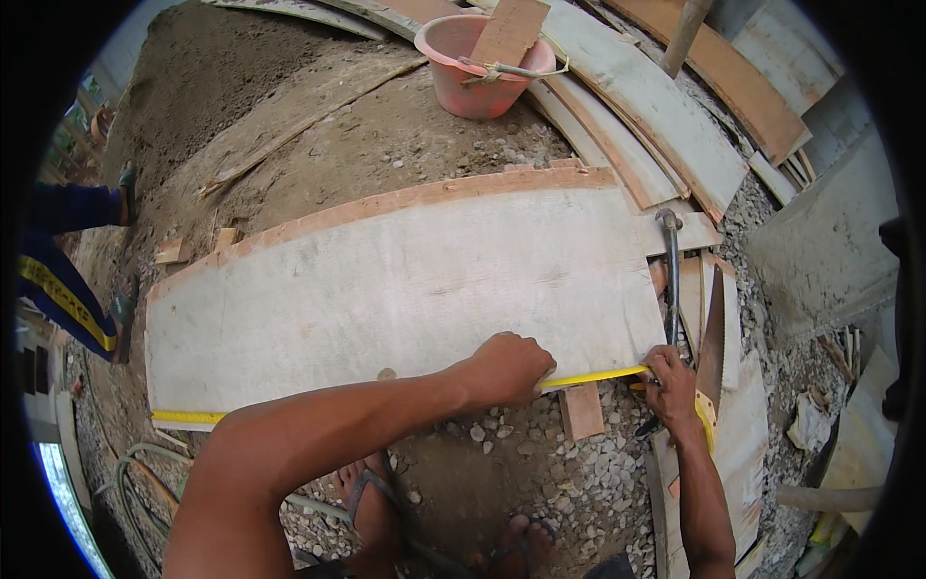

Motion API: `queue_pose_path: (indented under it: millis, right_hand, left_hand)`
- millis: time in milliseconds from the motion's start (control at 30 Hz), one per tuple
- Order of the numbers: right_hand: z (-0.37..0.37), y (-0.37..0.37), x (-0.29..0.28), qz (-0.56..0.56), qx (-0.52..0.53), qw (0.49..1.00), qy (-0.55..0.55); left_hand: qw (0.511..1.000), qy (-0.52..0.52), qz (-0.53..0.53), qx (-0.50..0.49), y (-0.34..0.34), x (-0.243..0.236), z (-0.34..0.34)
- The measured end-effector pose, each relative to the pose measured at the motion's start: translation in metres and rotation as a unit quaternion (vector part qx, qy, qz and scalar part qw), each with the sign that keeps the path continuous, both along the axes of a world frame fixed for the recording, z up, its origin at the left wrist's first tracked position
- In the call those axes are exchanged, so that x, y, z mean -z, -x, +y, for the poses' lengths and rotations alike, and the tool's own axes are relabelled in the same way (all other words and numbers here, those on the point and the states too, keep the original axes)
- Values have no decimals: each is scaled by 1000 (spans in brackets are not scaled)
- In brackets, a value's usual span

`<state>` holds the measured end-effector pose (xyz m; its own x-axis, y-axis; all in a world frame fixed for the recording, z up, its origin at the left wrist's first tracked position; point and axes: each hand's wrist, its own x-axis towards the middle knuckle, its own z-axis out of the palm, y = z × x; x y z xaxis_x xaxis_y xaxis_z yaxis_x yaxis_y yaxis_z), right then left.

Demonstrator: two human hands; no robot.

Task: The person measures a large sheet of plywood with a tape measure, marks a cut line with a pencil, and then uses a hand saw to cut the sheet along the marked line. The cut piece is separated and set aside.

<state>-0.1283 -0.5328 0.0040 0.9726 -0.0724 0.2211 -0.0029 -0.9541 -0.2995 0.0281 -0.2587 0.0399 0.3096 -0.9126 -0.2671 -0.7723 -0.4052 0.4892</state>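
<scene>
A long whitish wooden panel point(415, 261) lies across the ground in front of me, its far edge bordered by a rough reddish-brown strip. A yellow tape measure point(593, 376) runs along its near edge, from the left end to the right. My left hand point(508, 367) is closed at that edge, pressing the tape against the panel. At the panel's near right corner, my right hand point(669, 384) grips the tape's right end; the fingers mostly hide what is in them. Just beyond it lies a hammer point(672, 270) with a dark shaft. A handsaw point(712, 338) with a yellow handle lies beside my right wrist.
A pink bucket point(473, 92) holding a board piece stands beyond the panel. Planks point(627, 106) are stacked at the far right. Another person's legs point(72, 280) show at the left. A wood block point(582, 412) sticks out under the panel. Gravel point(569, 482) surrounds my feet.
</scene>
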Motion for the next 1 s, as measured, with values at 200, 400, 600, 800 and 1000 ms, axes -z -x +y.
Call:
queue_pose_path:
  millis: [200,400,600,800,1000]
  right_hand:
    - [-6,25,-15,16,-68,997,27]
    - [9,50,-13,111,-160,980,29]
    - [57,79,26,76,-59,995,-27]
    - [70,111,51,78,102,991,-31]
    - [51,101,34,177,37,984,0]
  left_hand:
    - [999,-19,25,-24,41,-4,119]
    - [967,-161,101,-172,84,-13,205]
    - [972,-186,89,-113,105,-34,236]
    - [963,-138,123,-195,102,-63,258]
    - [968,-174,65,-166,99,-55,258]
